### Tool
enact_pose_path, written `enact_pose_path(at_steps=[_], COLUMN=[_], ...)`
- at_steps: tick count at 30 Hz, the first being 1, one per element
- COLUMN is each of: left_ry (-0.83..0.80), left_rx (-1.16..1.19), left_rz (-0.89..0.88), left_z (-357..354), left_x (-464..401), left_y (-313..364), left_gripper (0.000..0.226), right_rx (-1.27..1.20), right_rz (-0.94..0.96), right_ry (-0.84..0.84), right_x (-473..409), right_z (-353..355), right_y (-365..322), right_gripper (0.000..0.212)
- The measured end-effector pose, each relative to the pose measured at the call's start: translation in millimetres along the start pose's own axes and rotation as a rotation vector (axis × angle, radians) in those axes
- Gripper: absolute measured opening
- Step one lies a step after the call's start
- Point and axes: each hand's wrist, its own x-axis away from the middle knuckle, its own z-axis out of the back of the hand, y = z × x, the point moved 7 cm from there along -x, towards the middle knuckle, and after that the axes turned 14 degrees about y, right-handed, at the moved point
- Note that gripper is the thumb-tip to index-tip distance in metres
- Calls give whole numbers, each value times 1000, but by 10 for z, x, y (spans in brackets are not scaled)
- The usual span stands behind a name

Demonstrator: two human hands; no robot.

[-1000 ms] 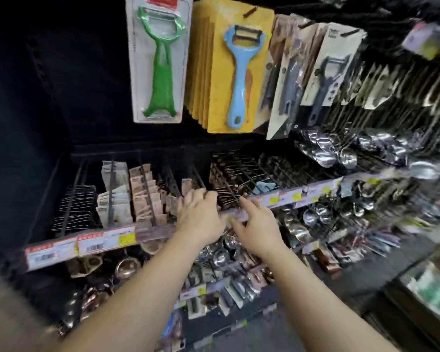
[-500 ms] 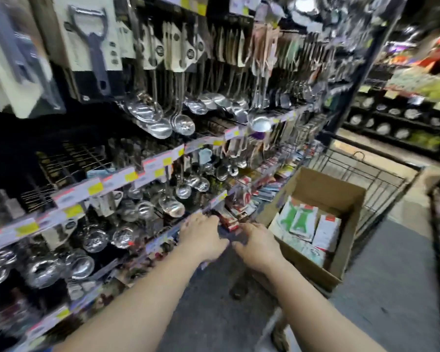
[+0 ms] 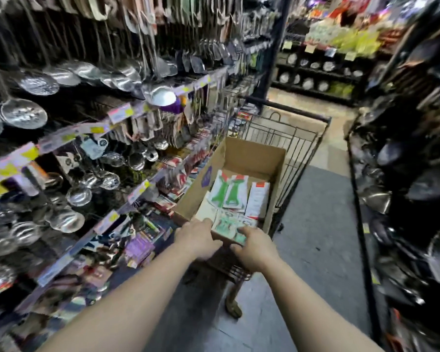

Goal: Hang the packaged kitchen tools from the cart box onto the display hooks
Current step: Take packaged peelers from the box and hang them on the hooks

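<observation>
Packaged green peelers [image 3: 228, 191] lie flat in the open cardboard box [image 3: 254, 153] riding in a wire cart [image 3: 292, 138], parked just beside shelves hung with ladles [image 3: 23, 113] and other steel tools. The nearest pack [image 3: 226, 224] rests against the box's near wall, between a person's two hands. The left hand [image 3: 197, 237] reaches over the box's near edge, fingers loosely curved and touching or almost touching that pack; motion blur leaves it unclear whether it has a hold. The right hand [image 3: 255, 246] sits at the same edge, fingers bent down over the pack's right side, and again the blur hides whether they pinch it or only rest there.

The step in hand appears to be picking the next pack. It would go best with one pack lifted by its top card edge, so the hang hole stays free and faces up for the hook, while the other hand steadies the stack beneath so neighbours do not slide. Thin card packs tend to cling together, so a check for a double pick seems wise.
</observation>
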Motion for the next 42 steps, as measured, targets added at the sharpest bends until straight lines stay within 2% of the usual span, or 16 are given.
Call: enact_pose_path(at_steps=[9, 18, 25, 29, 32, 42], left_ry=[-114, -210, -331, -381, -384, -218], left_rx=[-6, 46, 68, 89, 122, 306], left_rz=[-57, -55, -8, 54, 133, 517], left_z=[-397, -655, -1045, -1297, -1481, -2027], left_x=[-1145, -2770, -3517, -3725, -3876, -4399], left_y=[252, 232, 130, 87, 56, -237], left_gripper=[67, 69, 75, 68, 76, 90], right_rx=[-2, -44, -99, -124, -141, -253], right_rz=[-151, -309, -426, -476, -506, -573], right_ry=[-33, -120, -205, -238, -256, -284], right_x=[-991, -2318, -2859, -3028, -3131, -3653], right_z=[-221, -461, -762, -935, -1046, -1611], right_y=[478, 604, 705, 854, 963, 1295], right_gripper=[62, 62, 60, 59, 58, 51])
